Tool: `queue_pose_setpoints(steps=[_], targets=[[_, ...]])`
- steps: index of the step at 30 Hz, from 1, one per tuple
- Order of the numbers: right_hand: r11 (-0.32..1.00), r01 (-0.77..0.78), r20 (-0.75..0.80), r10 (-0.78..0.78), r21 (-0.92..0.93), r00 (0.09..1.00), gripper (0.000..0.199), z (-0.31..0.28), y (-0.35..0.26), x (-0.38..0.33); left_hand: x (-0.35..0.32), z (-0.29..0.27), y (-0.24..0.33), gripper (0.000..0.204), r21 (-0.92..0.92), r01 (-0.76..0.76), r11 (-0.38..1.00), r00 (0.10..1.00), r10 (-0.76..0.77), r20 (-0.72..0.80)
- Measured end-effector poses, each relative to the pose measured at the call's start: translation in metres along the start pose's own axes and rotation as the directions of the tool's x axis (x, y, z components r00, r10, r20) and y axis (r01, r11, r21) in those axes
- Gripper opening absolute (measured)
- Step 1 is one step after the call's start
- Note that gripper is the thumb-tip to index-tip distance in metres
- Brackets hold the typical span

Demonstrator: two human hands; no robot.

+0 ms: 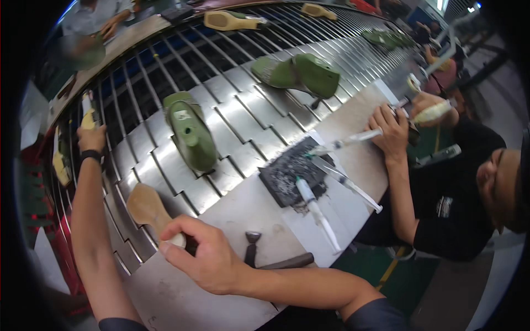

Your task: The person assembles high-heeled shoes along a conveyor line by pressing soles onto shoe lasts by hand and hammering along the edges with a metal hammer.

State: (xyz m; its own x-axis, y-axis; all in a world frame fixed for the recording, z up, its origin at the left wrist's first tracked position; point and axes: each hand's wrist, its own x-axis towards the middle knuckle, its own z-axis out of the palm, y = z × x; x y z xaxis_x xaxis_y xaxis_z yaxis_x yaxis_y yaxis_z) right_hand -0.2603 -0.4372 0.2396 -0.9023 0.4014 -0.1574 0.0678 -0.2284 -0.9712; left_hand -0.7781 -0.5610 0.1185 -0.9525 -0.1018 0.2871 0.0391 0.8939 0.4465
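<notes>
My left hand (93,139), with a black band at its wrist, stretches far up the left side and closes around the near end of a yellowish-soled shoe last (88,117). Closer in, my right hand (207,256) grips the heel end of another shoe last (148,207), its tan sole facing up and its toe out over the metal slats. My fingers hide part of that heel. Just beyond it a green shoe last (190,132) lies on the slats. A dark-handled tool with a small metal head (253,237) rests beside my right hand.
More lasts lie along the slatted conveyor (243,138), including a green one (301,76) and a tan-soled one (231,21). Several syringes (320,215) rest by a dark smeared pad (292,171). At right, a co-worker's hands (395,129) handle an object; another person's hand (113,25) shows far left.
</notes>
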Motion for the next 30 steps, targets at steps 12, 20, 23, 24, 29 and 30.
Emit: queue_pose_setpoints(steps=[12, 20, 23, 24, 29, 30], targets=[[0.953, 0.292, -0.16, -0.302, -0.083, 0.94, 0.042, 0.0, 0.013, 0.01, -0.299, -0.302, -0.067, 0.079, -0.744, -0.011, 0.668, 0.943, 0.255, 0.215], [-0.006, 0.855, 0.75, -0.482, -0.519, 0.453, 0.035, -0.007, -0.024, -0.08, -0.498, -0.43, -0.14, 0.094, 0.022, -0.511, 0.859, 0.843, 0.495, 0.21], [-0.065, 0.878, 0.856, -0.268, -0.474, 0.442, 0.038, -0.008, -0.015, -0.105, -0.505, -0.434, -0.152, 0.087, -0.113, -0.463, 0.879, 0.872, 0.475, 0.12], [-0.008, 0.879, 0.848, -0.268, -0.477, 0.458, 0.042, -0.008, -0.013, -0.108, -0.503, -0.431, -0.16, 0.087, -0.241, -0.422, 0.874, 0.895, 0.444, 0.042], [0.699, 0.499, 0.406, -0.315, -0.512, 0.858, 0.037, -0.011, 0.01, -0.13, -0.518, -0.397, -0.193, 0.073, -0.607, -0.086, 0.79, 0.992, 0.123, 0.02], [0.827, 0.395, 0.319, -0.279, -0.4, 0.906, 0.031, -0.006, 0.01, -0.133, -0.52, -0.393, -0.195, 0.073, -0.614, -0.073, 0.786, 0.992, 0.12, 0.036]])
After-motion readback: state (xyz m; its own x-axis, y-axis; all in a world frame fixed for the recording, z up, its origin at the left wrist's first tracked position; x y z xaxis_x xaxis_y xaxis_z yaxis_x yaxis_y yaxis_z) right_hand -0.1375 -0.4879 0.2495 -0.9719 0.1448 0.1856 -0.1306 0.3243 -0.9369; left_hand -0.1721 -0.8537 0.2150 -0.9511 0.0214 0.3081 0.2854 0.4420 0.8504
